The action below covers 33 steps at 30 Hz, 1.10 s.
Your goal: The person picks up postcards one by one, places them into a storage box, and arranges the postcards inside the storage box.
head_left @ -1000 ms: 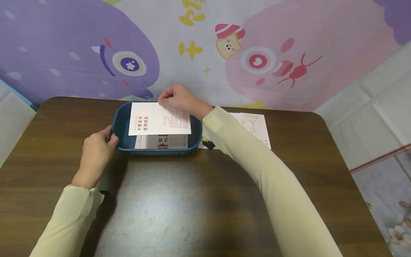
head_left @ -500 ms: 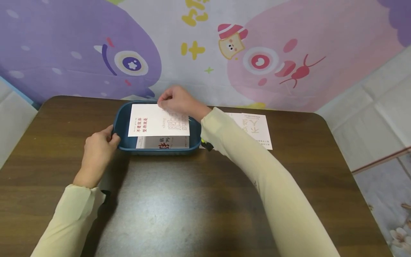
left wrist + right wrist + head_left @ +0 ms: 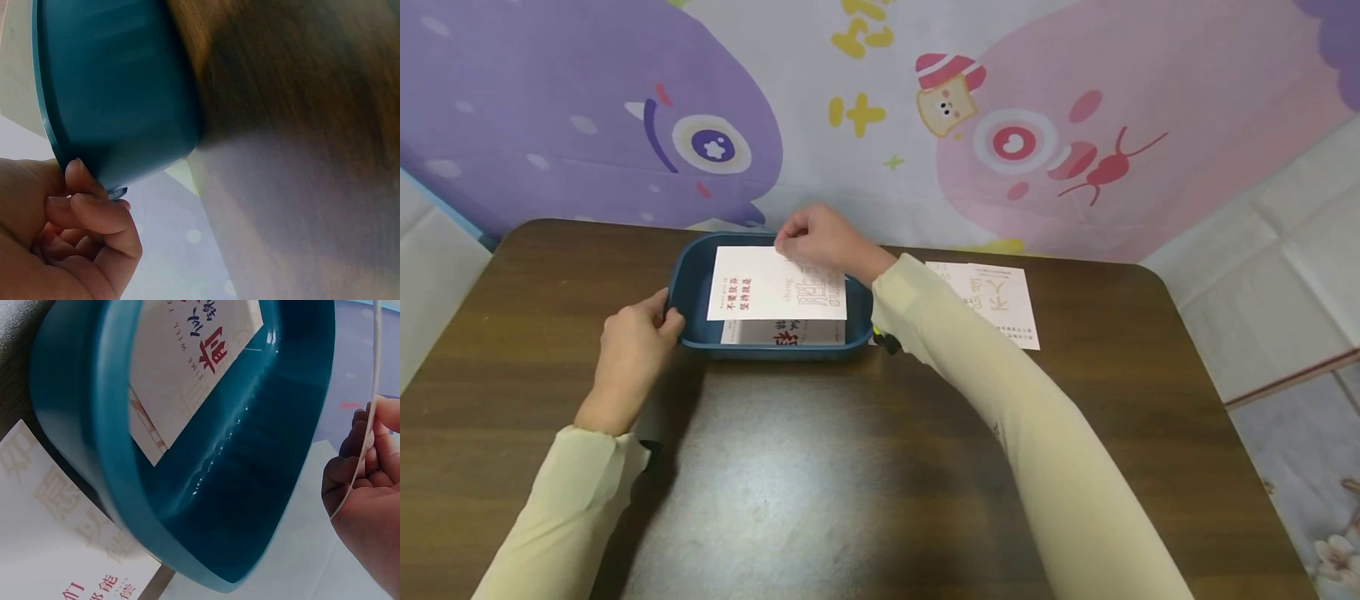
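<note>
One left hand (image 3: 632, 354) pinches the left end of the one blue tray (image 3: 775, 354) on the table (image 3: 925, 467); one right hand (image 3: 827, 242) pinches the far edge of a single held card (image 3: 752, 287) above it; at least two inner cards (image 3: 187, 381) lie stacked inside. Right of the tray, at least two outer cards (image 3: 1015, 304) overlap; a sleeve (image 3: 955, 342) hides their full count.

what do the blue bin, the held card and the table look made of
Blue bin: probably molded plastic, smooth and slightly glossy, with small highlights inside.
Held card: likely stiff paper or thin cardstock, seemingly matte; edge-on, it looks thin and gently curved.
Table: wood-grain top with a satin sheen, given the blurred glare; whether solid wood or laminate, I can't tell.
</note>
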Motion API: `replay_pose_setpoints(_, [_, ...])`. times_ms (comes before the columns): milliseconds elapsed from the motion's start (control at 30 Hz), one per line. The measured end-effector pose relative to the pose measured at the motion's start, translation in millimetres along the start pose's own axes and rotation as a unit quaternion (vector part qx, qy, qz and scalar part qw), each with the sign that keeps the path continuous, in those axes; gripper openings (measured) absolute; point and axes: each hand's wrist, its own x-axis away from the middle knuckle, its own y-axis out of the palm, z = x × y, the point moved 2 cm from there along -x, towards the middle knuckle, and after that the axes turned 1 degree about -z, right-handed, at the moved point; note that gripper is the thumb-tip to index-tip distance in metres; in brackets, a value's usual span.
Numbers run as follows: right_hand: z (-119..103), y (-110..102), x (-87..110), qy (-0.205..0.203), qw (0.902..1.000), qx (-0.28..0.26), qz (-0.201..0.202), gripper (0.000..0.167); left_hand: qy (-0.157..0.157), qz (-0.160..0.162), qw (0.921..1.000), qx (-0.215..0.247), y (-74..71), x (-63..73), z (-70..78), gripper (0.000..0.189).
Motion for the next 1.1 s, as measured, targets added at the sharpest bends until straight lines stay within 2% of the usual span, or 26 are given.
replay_pose_setpoints(300, [4.4, 3.8, -2.2, 0.013, 0.9999, 0.004, -0.002, 0.02, -0.013, -0.012, 0.9998, 0.004, 0.4, 0.0, -0.1, 0.047])
replay_pose_setpoints(533, [7.2, 7.8, -3.9, 0.015, 0.9997, 0.02, -0.004, 0.02, -0.008, -0.014, 0.9999, 0.006, 0.6, -0.5, -1.3, 0.046])
replay_pose_setpoints(933, [12.6, 14.4, -4.4, -0.008, 0.9998, 0.016, -0.003, 0.021, -0.001, -0.01, 0.9999, 0.005, -0.7, -0.2, -1.2, 0.046])
replay_pose_setpoints(1100, [14.0, 16.0, -4.7, -0.003, 0.9999, 0.013, -0.007, 0.021, -0.007, -0.015, 0.9998, 0.007, -0.8, -0.2, -1.4, 0.046])
